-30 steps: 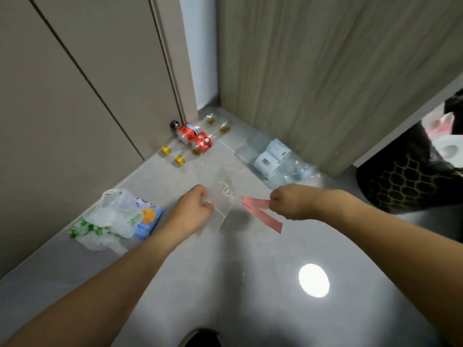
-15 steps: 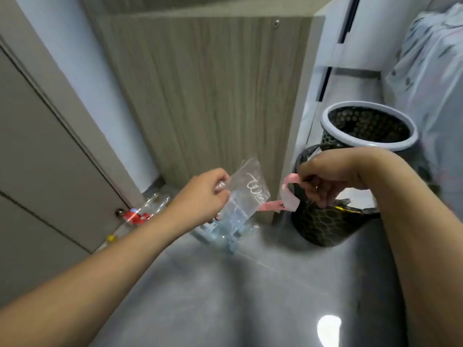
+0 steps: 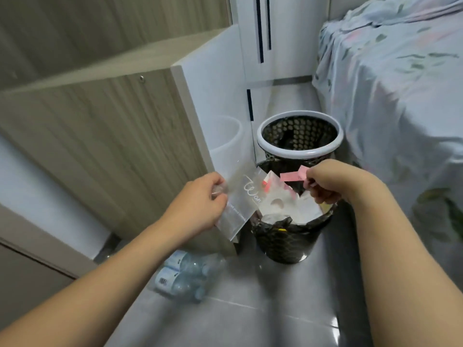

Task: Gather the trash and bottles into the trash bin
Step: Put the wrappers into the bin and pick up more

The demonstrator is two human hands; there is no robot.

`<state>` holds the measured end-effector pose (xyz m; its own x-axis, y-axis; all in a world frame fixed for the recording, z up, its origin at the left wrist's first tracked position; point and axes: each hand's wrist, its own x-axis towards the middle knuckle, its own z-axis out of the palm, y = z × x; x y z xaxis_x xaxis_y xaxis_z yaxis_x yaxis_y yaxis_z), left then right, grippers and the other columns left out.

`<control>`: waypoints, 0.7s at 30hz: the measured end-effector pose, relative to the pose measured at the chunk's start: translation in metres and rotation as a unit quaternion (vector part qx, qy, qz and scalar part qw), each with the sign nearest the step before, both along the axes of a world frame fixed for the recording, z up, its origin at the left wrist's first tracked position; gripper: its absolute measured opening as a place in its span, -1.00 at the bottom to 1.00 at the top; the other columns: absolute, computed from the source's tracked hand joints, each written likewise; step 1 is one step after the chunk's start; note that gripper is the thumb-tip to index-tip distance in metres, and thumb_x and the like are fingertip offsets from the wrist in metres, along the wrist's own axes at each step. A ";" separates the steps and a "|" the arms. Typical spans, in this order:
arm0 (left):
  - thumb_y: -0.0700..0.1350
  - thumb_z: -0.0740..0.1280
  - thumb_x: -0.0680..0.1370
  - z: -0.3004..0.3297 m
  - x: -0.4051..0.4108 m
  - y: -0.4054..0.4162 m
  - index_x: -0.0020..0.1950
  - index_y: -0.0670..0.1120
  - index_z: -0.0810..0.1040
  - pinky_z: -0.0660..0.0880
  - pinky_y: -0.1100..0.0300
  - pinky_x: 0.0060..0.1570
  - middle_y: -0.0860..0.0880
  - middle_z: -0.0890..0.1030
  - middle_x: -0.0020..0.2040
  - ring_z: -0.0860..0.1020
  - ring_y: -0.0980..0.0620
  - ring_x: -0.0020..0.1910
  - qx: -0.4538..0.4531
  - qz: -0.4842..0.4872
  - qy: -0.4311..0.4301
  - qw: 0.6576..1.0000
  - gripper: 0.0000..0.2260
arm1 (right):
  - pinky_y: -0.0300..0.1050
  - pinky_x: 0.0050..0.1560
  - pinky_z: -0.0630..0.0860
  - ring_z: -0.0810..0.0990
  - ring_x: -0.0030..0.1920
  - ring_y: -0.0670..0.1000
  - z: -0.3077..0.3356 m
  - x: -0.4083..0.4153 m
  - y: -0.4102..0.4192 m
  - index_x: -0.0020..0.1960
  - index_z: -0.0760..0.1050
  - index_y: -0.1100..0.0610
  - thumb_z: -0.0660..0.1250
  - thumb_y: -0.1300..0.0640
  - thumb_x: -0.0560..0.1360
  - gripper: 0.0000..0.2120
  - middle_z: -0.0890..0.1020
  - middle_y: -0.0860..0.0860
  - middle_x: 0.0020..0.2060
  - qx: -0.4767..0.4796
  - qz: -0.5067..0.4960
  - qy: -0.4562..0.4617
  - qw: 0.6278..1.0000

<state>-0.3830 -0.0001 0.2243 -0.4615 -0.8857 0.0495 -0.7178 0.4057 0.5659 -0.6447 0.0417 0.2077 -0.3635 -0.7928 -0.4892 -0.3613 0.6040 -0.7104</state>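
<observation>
Below and behind our left grip (image 3: 198, 201), bottles (image 3: 185, 274) lie on the floor, not yet gathered. That grip pinches a clear bag (image 3: 240, 196); our right grip (image 3: 325, 184) pinches a pink strip (image 3: 293, 176) over the full bin (image 3: 285, 236). We judge this the drop step: release both there. An emptier bin (image 3: 299, 139) stands beyond.

A wood-grain cabinet (image 3: 105, 136) stands left; a bed in floral sheet (image 3: 400, 96) fills the right.

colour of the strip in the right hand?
Pink, seen in the head view: paper strip pinched by the right hand.
</observation>
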 end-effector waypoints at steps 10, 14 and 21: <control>-0.21 0.20 0.50 -0.011 -0.104 -0.055 0.09 -0.10 0.44 0.58 0.12 -0.48 -0.12 0.60 -0.18 0.61 0.00 -0.53 0.035 0.009 0.023 0.999 -0.82 | 0.02 -0.18 0.53 0.51 -0.34 0.16 -0.049 -0.031 -0.016 0.02 0.55 0.29 0.18 0.27 0.45 -0.77 0.58 0.23 -0.28 0.006 -0.039 0.052 0.998; -0.18 0.25 0.51 -0.040 -0.142 -0.064 0.07 -0.17 0.41 0.64 0.02 -0.35 -0.19 0.63 -0.16 0.67 -0.11 -0.37 0.115 -0.009 -0.029 0.993 -0.84 | 0.05 -0.05 0.59 0.56 -0.27 0.17 -0.051 -0.036 -0.011 0.08 0.56 0.26 0.18 0.28 0.49 -0.75 0.62 0.24 -0.19 -0.005 -0.030 0.042 0.999; -0.06 0.25 0.56 -0.073 -0.140 -0.069 0.23 -0.14 0.44 0.40 0.15 -0.12 -0.11 0.55 0.14 0.52 -0.09 0.04 0.025 -0.003 -0.147 0.989 -0.72 | 0.00 -0.12 0.52 0.47 -0.19 0.11 -0.056 -0.029 -0.015 0.15 0.53 0.30 0.25 0.21 0.50 -0.72 0.54 0.18 -0.18 -0.036 0.009 0.017 0.999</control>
